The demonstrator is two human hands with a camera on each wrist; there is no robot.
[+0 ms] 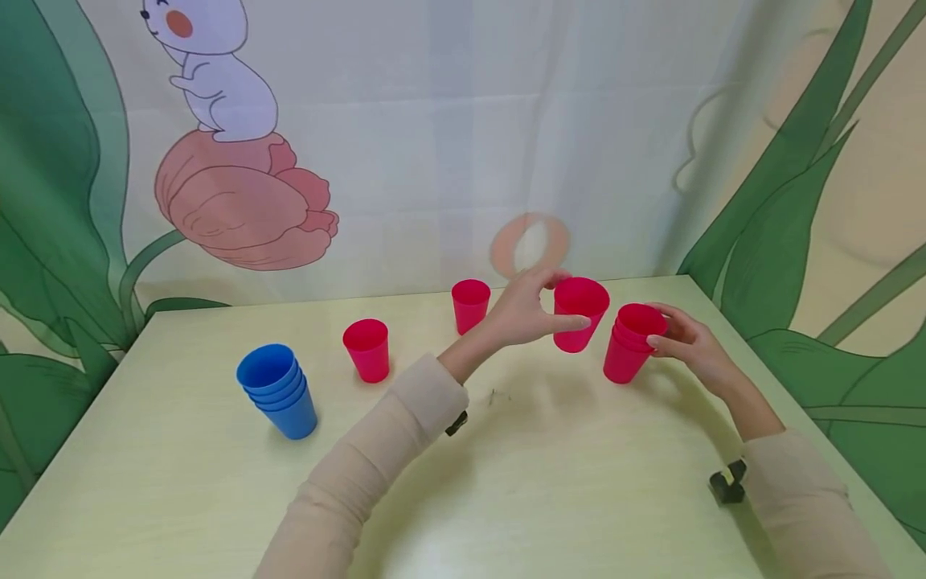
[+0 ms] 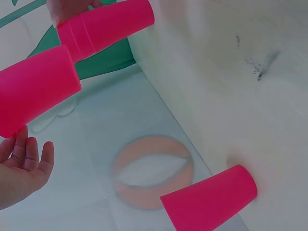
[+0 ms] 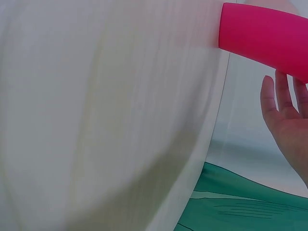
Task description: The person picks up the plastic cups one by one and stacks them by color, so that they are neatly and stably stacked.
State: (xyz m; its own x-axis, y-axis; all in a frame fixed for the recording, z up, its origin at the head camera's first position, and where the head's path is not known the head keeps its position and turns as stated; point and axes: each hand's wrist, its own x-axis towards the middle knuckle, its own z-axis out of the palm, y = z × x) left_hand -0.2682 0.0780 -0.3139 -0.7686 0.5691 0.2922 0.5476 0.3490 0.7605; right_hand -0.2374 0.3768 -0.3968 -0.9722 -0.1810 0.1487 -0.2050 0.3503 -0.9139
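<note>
My left hand (image 1: pixel 526 310) holds a red cup (image 1: pixel 581 310) upright above the table, thumb on the near side and fingers behind it. Close to its right, my right hand (image 1: pixel 690 346) grips a stack of red cups (image 1: pixel 626 354) by the rim; the stack is slightly tilted. In the left wrist view the held cup (image 2: pixel 36 91) is beside the stack (image 2: pixel 108 29), with the left hand's fingers (image 2: pixel 31 159) against it. The right wrist view shows the stack (image 3: pixel 264 38) with the right fingers touching its side.
One red cup (image 1: pixel 367 351) stands left of centre, and another red cup (image 1: pixel 470 304) stands at the back edge, partly behind my left hand. A stack of several blue cups (image 1: pixel 278 392) is on the left of the table (image 1: pixel 181 498). A printed curtain (image 1: pixel 405 161) hangs behind.
</note>
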